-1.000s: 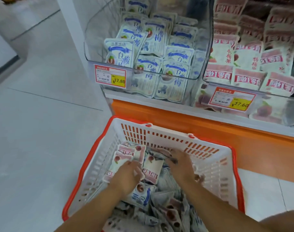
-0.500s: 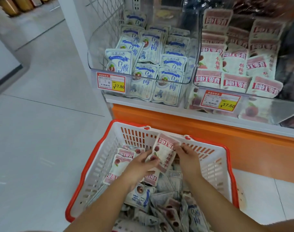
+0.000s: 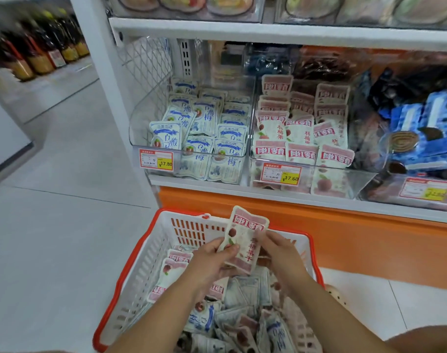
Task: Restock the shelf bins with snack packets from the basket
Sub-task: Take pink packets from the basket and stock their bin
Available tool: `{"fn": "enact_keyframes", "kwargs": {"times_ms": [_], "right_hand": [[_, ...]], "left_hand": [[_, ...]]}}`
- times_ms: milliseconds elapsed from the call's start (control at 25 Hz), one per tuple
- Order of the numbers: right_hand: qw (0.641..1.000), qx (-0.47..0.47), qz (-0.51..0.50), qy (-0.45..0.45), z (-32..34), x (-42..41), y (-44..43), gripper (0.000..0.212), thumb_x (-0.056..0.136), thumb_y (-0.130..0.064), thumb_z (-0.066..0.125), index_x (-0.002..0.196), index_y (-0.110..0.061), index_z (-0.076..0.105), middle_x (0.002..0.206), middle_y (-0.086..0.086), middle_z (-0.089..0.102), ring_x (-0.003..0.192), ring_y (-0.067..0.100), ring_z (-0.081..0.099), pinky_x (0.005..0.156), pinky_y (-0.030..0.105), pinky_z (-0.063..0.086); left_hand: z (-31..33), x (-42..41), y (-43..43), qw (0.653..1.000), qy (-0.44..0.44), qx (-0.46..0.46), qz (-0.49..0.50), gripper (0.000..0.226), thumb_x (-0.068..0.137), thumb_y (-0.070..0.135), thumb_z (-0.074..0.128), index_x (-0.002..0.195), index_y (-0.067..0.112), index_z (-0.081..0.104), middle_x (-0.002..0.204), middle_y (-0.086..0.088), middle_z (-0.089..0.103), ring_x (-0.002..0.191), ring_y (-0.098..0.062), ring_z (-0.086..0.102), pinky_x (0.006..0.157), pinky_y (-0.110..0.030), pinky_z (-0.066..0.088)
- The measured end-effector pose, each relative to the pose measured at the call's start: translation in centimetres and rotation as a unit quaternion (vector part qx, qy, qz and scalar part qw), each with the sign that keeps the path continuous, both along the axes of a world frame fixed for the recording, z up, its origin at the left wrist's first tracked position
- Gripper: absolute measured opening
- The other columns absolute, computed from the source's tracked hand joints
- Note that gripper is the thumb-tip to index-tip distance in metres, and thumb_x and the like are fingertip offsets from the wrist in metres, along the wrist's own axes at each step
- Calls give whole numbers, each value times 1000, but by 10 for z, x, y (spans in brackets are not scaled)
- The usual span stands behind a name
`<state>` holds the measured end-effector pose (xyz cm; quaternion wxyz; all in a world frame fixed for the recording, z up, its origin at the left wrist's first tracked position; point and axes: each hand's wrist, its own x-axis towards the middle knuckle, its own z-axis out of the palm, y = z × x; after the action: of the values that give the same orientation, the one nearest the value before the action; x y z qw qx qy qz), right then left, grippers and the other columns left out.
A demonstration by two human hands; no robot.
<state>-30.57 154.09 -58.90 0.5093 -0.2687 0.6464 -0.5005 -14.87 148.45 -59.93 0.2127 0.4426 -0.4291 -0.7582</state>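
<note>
Pink-banded packet [image 3: 245, 234], pinched by the curled fingers of the left hand [image 3: 212, 262] on its lower left edge and the right hand [image 3: 281, 253] on its right, stands upright, long axis vertical, over the orange-rimmed basket [image 3: 141, 253]. Red characters run down it. The matching bin [image 3: 361, 180] has a price tag [image 3: 281, 173] reading 17.60. A second ago both hands dug among the packets.
</note>
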Motion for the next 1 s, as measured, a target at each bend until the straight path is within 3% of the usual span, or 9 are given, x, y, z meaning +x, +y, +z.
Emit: {"fn": "enact_keyframes", "kwargs": {"times_ms": [80, 160, 320, 440, 560, 680, 840, 1000], "right_hand": [[997, -34, 41, 59, 26, -2, 8, 12, 94, -21, 62, 101, -21, 72, 93, -9, 76, 88, 14, 72, 69, 22, 56], [988, -76, 60, 117, 59, -12, 11, 15, 91, -13, 65, 100, -23, 71, 92, -16, 75, 86, 4, 70, 67, 14, 51], [948, -161, 26, 275, 147, -50, 4, 10, 88, -17, 69, 90, -27, 71, 85, -18, 73, 79, -3, 66, 69, 14, 49], [927, -189, -62, 319, 195, -84, -22, 10, 89, -23, 69, 98, -20, 72, 87, -9, 73, 80, 6, 66, 71, 24, 51], [928, -103, -36, 357, 198, -106, -63, 4, 89, -20, 69, 92, -20, 71, 88, -4, 73, 73, 8, 64, 63, 21, 46], [933, 27, 67, 352, 180, -106, -104, 24, 86, -22, 74, 70, -15, 57, 69, 4, 65, 61, 17, 59, 61, 28, 47], [859, 159, 200, 443, 171, -100, -130, 32, 83, -30, 75, 72, -13, 51, 72, 2, 57, 63, 15, 51, 56, 27, 38], [868, 176, 232, 402, 174, -112, -132, 24, 86, -25, 73, 76, -7, 61, 79, 10, 67, 71, 22, 59, 65, 29, 48]], "left_hand": [[22, -6, -1, 999, -10, -43, -22, 28, 91, 14, 65, 119, 13, 63, 103, -12, 74, 91, -34, 72, 85, -42, 58], [53, -14, -7, 992, -26, -110, -51, 24, 90, 12, 66, 114, 15, 66, 102, -6, 75, 90, -27, 73, 82, -41, 59], [128, -36, -30, 952, -75, -293, -49, 26, 86, 19, 72, 111, 22, 69, 102, 6, 73, 93, -11, 69, 80, -21, 55], [164, -42, -63, 899, -119, -420, 15, 31, 87, 25, 70, 118, 28, 66, 103, 15, 68, 89, -2, 64, 77, -19, 52], [172, -46, -94, 848, -199, -491, 30, 38, 88, 32, 67, 126, 30, 61, 112, 17, 64, 95, 4, 60, 80, -19, 48], [161, -53, -113, 843, -216, -492, 1, 48, 88, 37, 66, 134, 32, 54, 120, 17, 62, 100, 6, 59, 90, -23, 46], [147, -58, -120, 818, -273, -505, -37, 44, 90, 45, 62, 133, 47, 51, 93, 28, 61, 84, 15, 56, 74, -15, 45], [150, -59, -118, 818, -268, -508, -33, 46, 90, 44, 62, 133, 50, 48, 84, 34, 55, 76, 24, 51, 68, -8, 41]]}}
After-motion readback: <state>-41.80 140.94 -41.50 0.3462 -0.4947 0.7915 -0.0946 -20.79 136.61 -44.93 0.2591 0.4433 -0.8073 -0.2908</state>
